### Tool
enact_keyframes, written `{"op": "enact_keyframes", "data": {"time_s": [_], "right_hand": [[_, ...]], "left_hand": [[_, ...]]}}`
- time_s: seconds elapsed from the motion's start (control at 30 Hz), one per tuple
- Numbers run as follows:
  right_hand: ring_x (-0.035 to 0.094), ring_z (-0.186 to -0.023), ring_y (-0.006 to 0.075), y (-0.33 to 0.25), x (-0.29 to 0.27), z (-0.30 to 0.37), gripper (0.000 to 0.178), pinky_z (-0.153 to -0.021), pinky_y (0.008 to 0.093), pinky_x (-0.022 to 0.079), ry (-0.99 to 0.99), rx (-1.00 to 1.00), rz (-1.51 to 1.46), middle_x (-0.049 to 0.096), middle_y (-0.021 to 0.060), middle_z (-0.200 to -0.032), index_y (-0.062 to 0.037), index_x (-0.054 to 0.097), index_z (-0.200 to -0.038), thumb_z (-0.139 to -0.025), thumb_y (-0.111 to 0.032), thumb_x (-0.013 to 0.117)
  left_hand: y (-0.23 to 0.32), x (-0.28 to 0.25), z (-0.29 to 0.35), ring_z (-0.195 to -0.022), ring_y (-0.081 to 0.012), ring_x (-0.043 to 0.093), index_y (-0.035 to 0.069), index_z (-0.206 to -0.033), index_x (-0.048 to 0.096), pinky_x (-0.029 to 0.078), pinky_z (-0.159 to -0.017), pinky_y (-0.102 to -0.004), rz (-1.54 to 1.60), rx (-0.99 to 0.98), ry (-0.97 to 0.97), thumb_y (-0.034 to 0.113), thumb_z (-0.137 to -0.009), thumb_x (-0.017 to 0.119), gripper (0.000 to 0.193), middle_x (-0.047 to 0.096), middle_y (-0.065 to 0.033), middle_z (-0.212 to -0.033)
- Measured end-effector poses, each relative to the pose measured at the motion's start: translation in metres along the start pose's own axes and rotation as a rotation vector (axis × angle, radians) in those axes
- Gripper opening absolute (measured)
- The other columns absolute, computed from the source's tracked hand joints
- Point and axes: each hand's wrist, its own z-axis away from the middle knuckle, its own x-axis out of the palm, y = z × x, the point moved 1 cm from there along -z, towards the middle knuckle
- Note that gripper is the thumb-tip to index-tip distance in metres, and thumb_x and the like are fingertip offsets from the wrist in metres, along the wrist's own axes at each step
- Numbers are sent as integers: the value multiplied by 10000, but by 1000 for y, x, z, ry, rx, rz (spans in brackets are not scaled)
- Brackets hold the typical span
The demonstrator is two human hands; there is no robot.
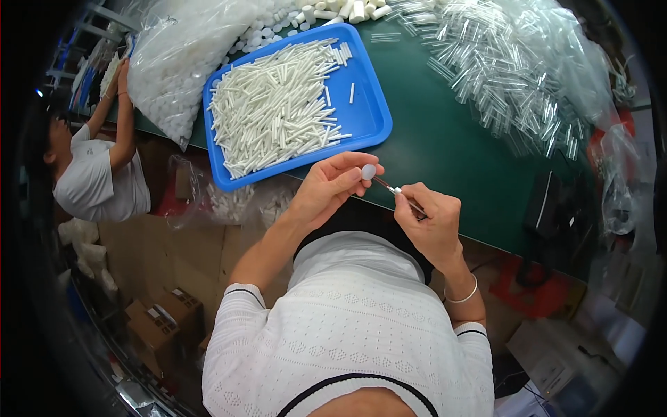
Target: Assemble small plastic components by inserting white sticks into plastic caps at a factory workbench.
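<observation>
My left hand point(328, 186) pinches a small white round cap point(369, 172) between thumb and fingers, just over the table's near edge. In my right hand point(432, 217) is a thin, dark reddish metal tool point(415, 206) that looks like tweezers. It slants toward the cap, its far end close to it; whether they touch I cannot tell. A tiny white piece point(397, 190) shows at the right fingertips, beside the tool. Beyond my left hand a blue tray point(379, 115) holds a heap of short white rods point(274, 104), with a few lying loose.
On the green table point(434, 156) clear tubes point(507, 76) are piled at far right beside clear plastic. A large plastic bag point(184, 62) of white pieces and scattered round caps point(267, 31) lie behind the tray. A dark box point(542, 201) stands at right. Another person point(101, 167) works at far left.
</observation>
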Motion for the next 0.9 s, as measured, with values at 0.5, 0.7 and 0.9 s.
{"op": "enact_keyframes", "data": {"time_s": [0.5,0.7,0.9], "right_hand": [[505,-408,137,3,-2,3,82,-413,269,394,16,-31,-1,539,36,-530,-32,589,-743,-742,1,665],[524,-413,148,5,-3,3,93,-411,279,398,12,7,-16,535,43,-517,-34,578,-727,-749,-10,664],[503,-414,141,5,-3,5,86,-409,269,381,3,-26,19,529,45,-526,-25,581,-722,-749,1,658]], "left_hand": [[-2,-1,1,-885,-101,600,7,-1185,592,520,-769,-220,40,11,-35,100,-934,579,268,639,-122,-1106],[-3,-1,0,-880,-107,606,6,-1187,590,524,-771,-223,36,1,-50,89,-930,580,270,640,-125,-1104],[-2,2,4,-934,-121,615,4,-1183,591,516,-780,-248,-129,61,-12,66,-906,606,284,650,-118,-1093]]}}
